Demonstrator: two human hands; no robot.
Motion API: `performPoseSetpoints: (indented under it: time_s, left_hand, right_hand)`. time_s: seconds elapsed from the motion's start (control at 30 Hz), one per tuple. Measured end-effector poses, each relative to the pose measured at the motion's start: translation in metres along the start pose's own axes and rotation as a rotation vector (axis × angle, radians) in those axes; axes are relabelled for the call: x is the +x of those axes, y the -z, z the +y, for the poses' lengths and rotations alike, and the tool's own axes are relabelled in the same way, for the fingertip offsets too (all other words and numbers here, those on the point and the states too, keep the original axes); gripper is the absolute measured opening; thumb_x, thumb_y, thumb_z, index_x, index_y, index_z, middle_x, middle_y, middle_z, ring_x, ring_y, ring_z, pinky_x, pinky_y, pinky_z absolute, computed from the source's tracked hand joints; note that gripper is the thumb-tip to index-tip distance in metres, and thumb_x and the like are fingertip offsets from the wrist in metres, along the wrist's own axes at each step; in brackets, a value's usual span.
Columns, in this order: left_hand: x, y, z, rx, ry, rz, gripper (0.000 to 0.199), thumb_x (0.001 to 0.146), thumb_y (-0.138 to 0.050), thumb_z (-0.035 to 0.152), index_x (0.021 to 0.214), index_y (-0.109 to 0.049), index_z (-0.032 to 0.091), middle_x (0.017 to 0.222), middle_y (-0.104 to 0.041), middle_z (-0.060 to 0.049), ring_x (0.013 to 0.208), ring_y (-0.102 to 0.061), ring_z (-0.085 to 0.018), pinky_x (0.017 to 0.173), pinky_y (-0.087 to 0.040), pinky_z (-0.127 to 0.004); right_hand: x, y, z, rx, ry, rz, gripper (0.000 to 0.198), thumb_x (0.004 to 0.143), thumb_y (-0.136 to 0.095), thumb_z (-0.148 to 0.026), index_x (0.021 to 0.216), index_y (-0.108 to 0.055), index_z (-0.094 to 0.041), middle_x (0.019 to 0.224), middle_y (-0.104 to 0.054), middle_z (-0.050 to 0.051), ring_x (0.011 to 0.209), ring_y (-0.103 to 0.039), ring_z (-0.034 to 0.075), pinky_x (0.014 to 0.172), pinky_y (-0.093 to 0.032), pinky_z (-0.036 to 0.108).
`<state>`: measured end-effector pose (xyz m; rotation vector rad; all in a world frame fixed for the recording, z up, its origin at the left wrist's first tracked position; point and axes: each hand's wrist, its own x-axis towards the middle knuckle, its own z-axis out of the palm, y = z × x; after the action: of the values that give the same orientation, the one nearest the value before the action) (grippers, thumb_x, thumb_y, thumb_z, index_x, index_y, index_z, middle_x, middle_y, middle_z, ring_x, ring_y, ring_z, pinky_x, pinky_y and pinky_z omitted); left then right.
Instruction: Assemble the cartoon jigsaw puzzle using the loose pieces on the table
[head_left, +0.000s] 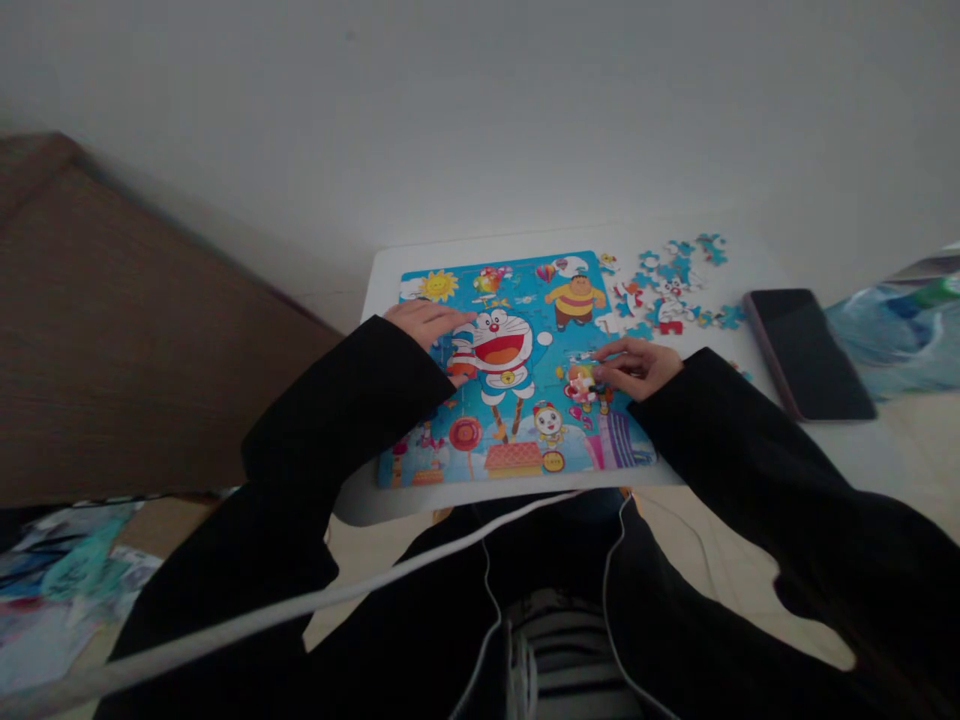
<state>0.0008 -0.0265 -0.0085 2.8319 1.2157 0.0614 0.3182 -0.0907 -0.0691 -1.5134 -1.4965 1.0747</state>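
a doraemon jigsaw puzzle [502, 352] lies flat on the white bench [356, 503], its picture largely assembled. the two hands are apart from each other: the left hand [429, 328] rests on the puzzle's left side, thumb and fingers spread, while the right hand [637, 366] is over the right side with its fingers bent close together; whether they grip a piece i cannot tell. the black sleeves [352, 390] and the hands hide parts of both side edges

loose jigsaw pieces [679, 268] crowd the bench just beyond the puzzle's upper right edge, some overlapping, a few right beside its border. right of them a dark-screened smartphone [810, 355] lies face up, with a clear plastic bag [900, 335] close by at the far right. a pale wall [480, 120] rises behind the bench, and a brown wooden panel [165, 350] fills the left. below it are bags and wrappings [82, 575] on the floor [360, 550]. a thick white cable [337, 592] cuts diagonally across the view, in front of the left sleeve and up to the bench's front edge
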Motion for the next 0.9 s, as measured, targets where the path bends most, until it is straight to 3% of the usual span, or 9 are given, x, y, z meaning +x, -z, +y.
performPoseSetpoints:
  time_s: [0.17, 0.33, 0.57, 0.7, 0.9]
  left_hand:
    - [-0.02, 0.004, -0.017, -0.036, 0.178, 0.062, 0.073, 0.072, -0.061, 0.058, 0.133, -0.049, 0.018, 0.129, -0.057, -0.01, 0.117, -0.054, -0.025, 0.103, -0.041, -0.037]
    - [-0.026, 0.0, -0.029, -0.059, 0.253, 0.052, 0.07, 0.073, -0.063, 0.056, 0.133, -0.048, 0.023, 0.129, -0.056, -0.006, 0.117, -0.055, -0.022, 0.103, -0.041, -0.034]
    - [-0.008, -0.016, -0.053, -0.162, 0.216, 0.084, 0.072, 0.074, -0.06, 0.064, 0.129, -0.052, 0.02, 0.129, -0.056, -0.007, 0.116, -0.055, -0.021, 0.105, -0.041, -0.034]
    - [0.005, -0.022, -0.062, -0.186, 0.206, 0.124, 0.069, 0.073, -0.065, 0.056, 0.129, -0.051, 0.019, 0.129, -0.056, -0.004, 0.117, -0.055, -0.022, 0.106, -0.041, -0.038]
    - [0.014, -0.04, -0.059, -0.247, 0.219, 0.173, 0.067, 0.073, -0.065, 0.053, 0.128, -0.053, 0.018, 0.132, -0.055, -0.008, 0.124, -0.05, -0.023, 0.109, -0.038, -0.038]
  right_hand:
    - [0.0, 0.0, 0.0, 0.034, -0.035, -0.001, 0.028, 0.068, -0.067, -0.043, 0.084, -0.065, -0.02, 0.061, -0.068, 0.002, 0.049, -0.056, 0.013, 0.05, -0.045, 0.028]
    - [-0.001, 0.0, -0.005, 0.115, -0.031, 0.007, 0.025, 0.066, -0.069, -0.04, 0.081, -0.064, -0.02, 0.057, -0.066, 0.001, 0.047, -0.057, 0.013, 0.049, -0.047, 0.027]
    - [-0.002, 0.001, -0.008, 0.255, -0.016, 0.018, 0.033, 0.062, -0.075, -0.046, 0.079, -0.062, -0.021, 0.059, -0.067, -0.001, 0.045, -0.056, 0.011, 0.046, -0.048, 0.026]
    - [-0.002, 0.003, -0.011, 0.256, -0.007, 0.03, 0.034, 0.063, -0.074, -0.047, 0.081, -0.062, -0.021, 0.059, -0.067, -0.001, 0.045, -0.057, 0.012, 0.044, -0.047, 0.026]
    - [0.001, 0.009, -0.014, 0.285, -0.032, 0.147, 0.023, 0.064, -0.073, -0.037, 0.079, -0.064, -0.023, 0.053, -0.063, -0.003, 0.045, -0.057, 0.013, 0.039, -0.039, 0.024]
